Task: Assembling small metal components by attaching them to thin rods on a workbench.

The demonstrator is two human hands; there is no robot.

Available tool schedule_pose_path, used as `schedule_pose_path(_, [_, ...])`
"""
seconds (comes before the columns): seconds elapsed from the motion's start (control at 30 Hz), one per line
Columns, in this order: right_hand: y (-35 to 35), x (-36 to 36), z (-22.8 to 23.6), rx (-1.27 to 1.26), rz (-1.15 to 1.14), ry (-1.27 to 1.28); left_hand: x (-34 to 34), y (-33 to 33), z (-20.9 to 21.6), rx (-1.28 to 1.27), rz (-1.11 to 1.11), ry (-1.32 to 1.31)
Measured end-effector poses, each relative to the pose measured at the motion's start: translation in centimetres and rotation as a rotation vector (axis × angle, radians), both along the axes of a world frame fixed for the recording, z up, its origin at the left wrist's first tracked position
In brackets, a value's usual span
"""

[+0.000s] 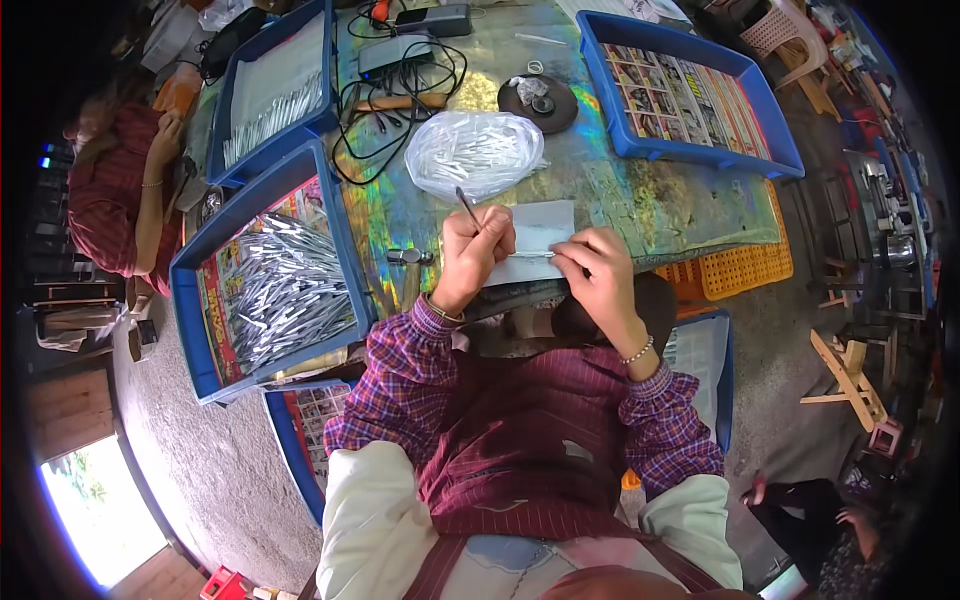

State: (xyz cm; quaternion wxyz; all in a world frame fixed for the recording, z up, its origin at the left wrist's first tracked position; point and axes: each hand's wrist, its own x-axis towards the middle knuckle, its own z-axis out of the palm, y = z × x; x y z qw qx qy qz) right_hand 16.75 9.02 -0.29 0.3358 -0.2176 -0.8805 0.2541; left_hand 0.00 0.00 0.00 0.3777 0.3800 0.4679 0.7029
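passage: between plastic bag and upper-right tray | obstacles: hammer, dark disc (laden)

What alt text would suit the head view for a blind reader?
A person's left hand holds a slim dark tool while the right hand pinches something thin, too small to identify, over a white sheet on a table. Beyond lies a plastic bag of pale pieces; to the left, a blue tray heaped with slender silvery pieces.

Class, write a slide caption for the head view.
Left hand gripping a slim dark rod, right hand nearby, pale sheet beneath; blue tray of silvery pieces at left.
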Motion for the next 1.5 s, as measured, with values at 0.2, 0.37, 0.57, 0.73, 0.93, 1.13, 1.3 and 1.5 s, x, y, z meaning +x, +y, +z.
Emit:
schedule_pose_path(0.2, [-0.5, -0.6, 0.2, 0.005, -0.003, 0.046, 1.3, 0.5, 5.8, 0.54, 0.111, 0.316])
schedule_pose_path(0.37, [-0.1, -0.2, -0.1, 0.047, -0.037, 0.074, 1.1, 0.7, 0.7, -0.022, 0.026, 0.091])
schedule_pose_path(0.57, [0.1, 0.2, -0.5, 0.029, -0.043, 0.093, 1.9, 1.5, 3.1, 0.196, -0.06, 0.04])
schedule_pose_path(0.73, [-0.3, 0.1, -0.5, 0.058, -0.059, 0.097, 3.8, 3.0, 3.3, 0.126, -0.064, 0.599])
schedule_pose_path(0.93, [-0.1, 0.6, -1.3, 0.031, -0.079, 0.108, 4.6, 3.9, 1.3, -0.055, -0.117, 0.083])
schedule_pose_path(1.13, [0.9, 2.2, 0.5, -0.176, -0.16, 0.284, 3.3, 0.9, 3.1, 0.103, -0.037, -0.056])
schedule_pose_path(1.3, [4.0, 11.2, 1.9, -0.695, -0.503, 0.794, 3.0, -0.3, 3.8, 0.249, -0.059, -0.152])
schedule_pose_path(1.5, [3.7, 27.5, -10.7, -0.8, -0.935, 0.636, 2.9, -1.1, 2.6, 0.163, 0.016, 0.027])
